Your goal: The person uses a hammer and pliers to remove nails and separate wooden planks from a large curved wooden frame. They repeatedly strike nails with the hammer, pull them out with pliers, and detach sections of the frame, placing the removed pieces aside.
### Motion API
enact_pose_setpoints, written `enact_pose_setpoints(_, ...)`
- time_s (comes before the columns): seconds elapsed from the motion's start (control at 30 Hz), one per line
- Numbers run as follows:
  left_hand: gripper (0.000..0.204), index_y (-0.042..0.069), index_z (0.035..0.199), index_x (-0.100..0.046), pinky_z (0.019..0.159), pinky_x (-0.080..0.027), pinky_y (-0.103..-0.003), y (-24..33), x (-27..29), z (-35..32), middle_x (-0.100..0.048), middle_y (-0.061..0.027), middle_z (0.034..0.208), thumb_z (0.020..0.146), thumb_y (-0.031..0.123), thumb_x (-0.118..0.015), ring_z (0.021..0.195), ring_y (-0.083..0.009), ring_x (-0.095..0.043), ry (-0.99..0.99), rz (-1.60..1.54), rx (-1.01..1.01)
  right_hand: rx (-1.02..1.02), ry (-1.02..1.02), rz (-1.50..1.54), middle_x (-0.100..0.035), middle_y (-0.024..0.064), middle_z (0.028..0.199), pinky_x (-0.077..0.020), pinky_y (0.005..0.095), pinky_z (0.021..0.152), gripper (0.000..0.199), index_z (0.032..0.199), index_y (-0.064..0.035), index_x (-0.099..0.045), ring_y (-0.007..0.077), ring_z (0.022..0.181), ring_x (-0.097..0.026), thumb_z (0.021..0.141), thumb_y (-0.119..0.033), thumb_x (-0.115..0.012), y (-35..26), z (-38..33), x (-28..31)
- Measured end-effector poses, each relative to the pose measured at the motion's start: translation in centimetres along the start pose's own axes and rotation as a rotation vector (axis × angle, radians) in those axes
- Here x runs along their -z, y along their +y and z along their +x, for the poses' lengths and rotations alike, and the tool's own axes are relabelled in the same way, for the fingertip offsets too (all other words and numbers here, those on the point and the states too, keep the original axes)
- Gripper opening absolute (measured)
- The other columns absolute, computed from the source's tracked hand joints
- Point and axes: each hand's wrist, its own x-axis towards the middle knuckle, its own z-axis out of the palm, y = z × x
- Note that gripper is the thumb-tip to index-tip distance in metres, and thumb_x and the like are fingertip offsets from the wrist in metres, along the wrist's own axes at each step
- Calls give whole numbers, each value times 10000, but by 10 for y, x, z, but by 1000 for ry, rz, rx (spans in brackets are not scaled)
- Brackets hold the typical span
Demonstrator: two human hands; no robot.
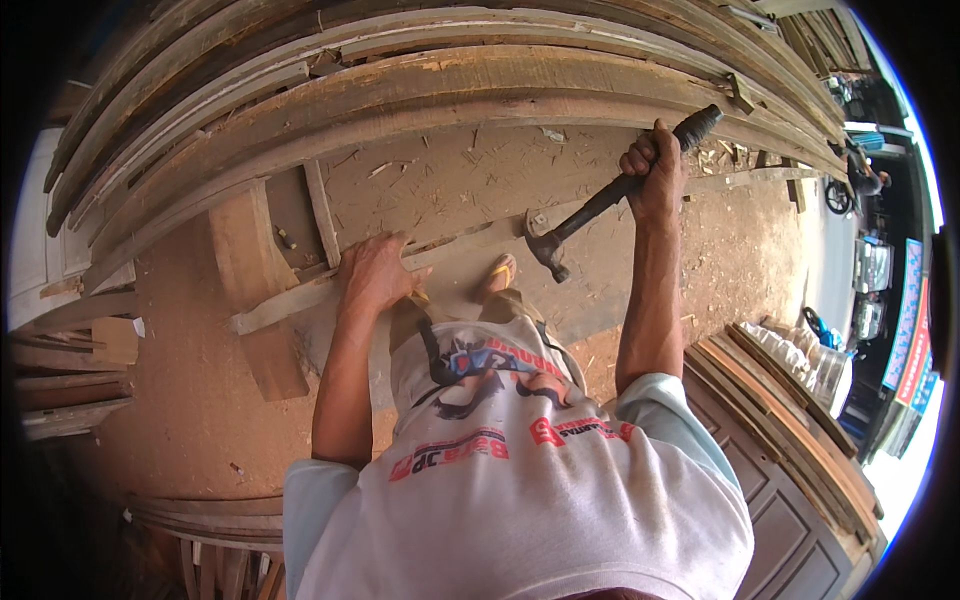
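My right hand (655, 172) is wrapped round the dark handle of a hammer (592, 208), close to its ribbed black grip end. The metal head hangs down to the left, over the middle of a long narrow wooden board (290, 303). That board runs from left to right in front of my legs. My left hand (375, 272) grips the board left of the middle, thumb on the near side and fingers over the far edge; the fingertips are partly hidden. Under the board's left end lies a wider plank (243, 235), with a short wooden strip (321, 213) standing off beside it.
Long timber beams (430, 85) are stacked across the far side. A panelled door (790, 520) and planks (770, 410) lie at the lower right. More timber (75, 380) is piled at left. Wood chips litter the ground. A street with vehicles (873, 268) shows at far right.
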Motion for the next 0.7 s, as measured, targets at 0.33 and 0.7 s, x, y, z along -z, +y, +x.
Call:
enact_pose_setpoints(0.33, 705, 56, 1330, -681, 1016, -530, -473, 11, 7, 1, -717, -208, 1258, 810, 511, -821, 1176, -384, -683, -20, 72, -15, 333, -444, -1187, -634, 39, 771, -544, 403, 671, 262, 1039, -64, -626, 257, 706, -667, 916, -215, -801, -45, -76, -66)
enact_pose_setpoints(0.7, 698, 104, 1268, -722, 991, -522, -483, 18, 3, 1, -741, -155, 1213, 733, 530, -861, 1156, -352, -689, 26, 82, 88, 1138, -690, -1584, -630, 117, 1314, -479, 464, 1026, 285, 1177, -72, -666, 269, 1322, -569, 893, -92, -685, -12, 76, -35)
